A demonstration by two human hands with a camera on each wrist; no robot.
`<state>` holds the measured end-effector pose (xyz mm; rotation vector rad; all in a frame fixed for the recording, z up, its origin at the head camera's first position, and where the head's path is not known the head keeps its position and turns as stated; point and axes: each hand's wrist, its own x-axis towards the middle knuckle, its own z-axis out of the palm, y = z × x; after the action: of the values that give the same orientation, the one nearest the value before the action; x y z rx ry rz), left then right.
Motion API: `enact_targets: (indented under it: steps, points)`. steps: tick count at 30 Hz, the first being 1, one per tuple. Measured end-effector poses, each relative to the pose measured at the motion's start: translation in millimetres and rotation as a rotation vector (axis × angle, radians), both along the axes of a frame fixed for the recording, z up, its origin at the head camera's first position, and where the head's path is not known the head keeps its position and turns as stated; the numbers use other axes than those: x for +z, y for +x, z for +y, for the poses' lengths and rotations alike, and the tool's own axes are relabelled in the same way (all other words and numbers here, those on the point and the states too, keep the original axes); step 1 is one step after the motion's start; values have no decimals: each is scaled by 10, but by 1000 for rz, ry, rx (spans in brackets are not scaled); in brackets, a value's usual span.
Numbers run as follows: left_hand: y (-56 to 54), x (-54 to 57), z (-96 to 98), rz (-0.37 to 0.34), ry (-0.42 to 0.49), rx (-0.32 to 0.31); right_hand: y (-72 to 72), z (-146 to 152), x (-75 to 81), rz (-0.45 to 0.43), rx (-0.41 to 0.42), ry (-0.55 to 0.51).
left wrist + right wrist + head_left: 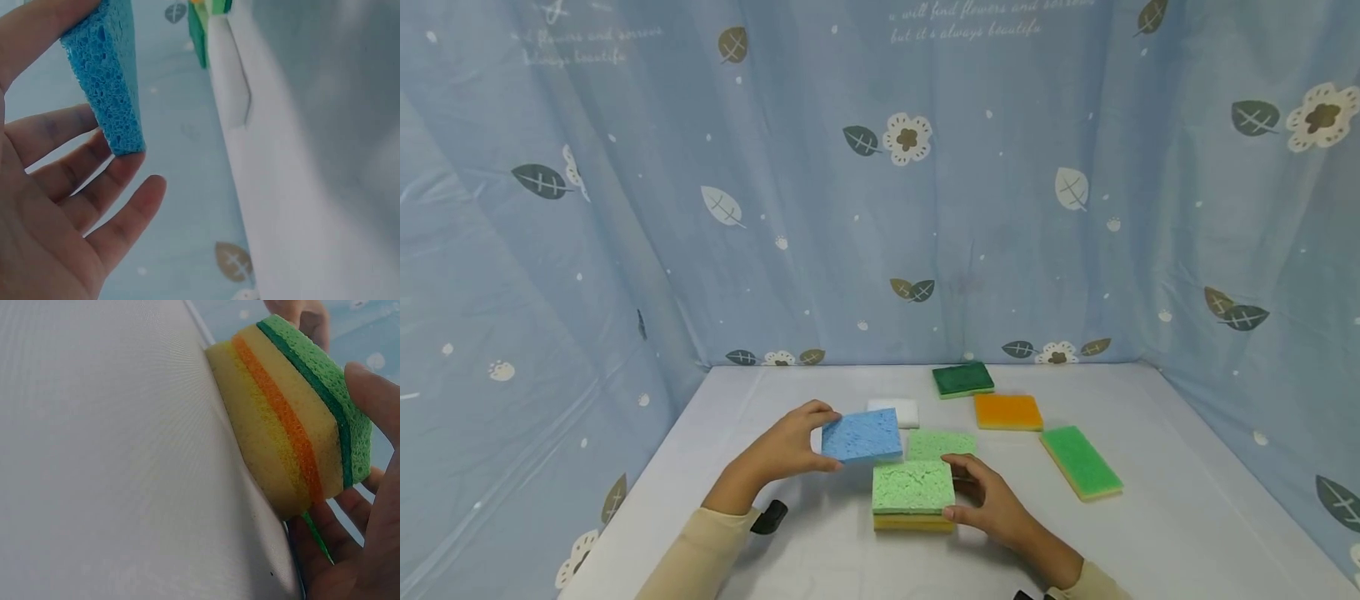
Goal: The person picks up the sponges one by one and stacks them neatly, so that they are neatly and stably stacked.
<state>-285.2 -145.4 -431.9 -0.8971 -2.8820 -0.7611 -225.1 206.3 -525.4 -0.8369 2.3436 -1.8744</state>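
Observation:
A blue sponge [861, 437] is held above the table by my left hand [784, 448], its thumb and fingers pinching the left end. The sponge's porous side [109, 94] shows in the left wrist view. To its right stands a sponge stack [913, 508], light green on top, with yellow, orange and dark green layers visible in the right wrist view. My right hand [996, 510] grips the stack's right end, thumb at the front and fingers round the back. Part of those fingers is hidden behind the stack.
Just behind the stack lies a light green sponge [942, 443], with a white sponge [904, 412] farther back. Toward the right are a dark green sponge [962, 379], an orange one [1008, 412] and a bright green one [1082, 462]. A blue curtain [820, 208] encloses the white table [1187, 500].

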Motion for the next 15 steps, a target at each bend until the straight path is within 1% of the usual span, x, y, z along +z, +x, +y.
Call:
enact_targets:
  steps: [6, 9, 15]
  points:
    - [101, 16, 131, -27, -3, -80, 9, -5, 8, -2, 7, 3]
    - [139, 21, 195, -7, -12, -116, 4, -4, 6, 0, 1, 9]
    - [187, 26, 285, 17, -20, -137, 2, 6, -9, -24, -8, 16]
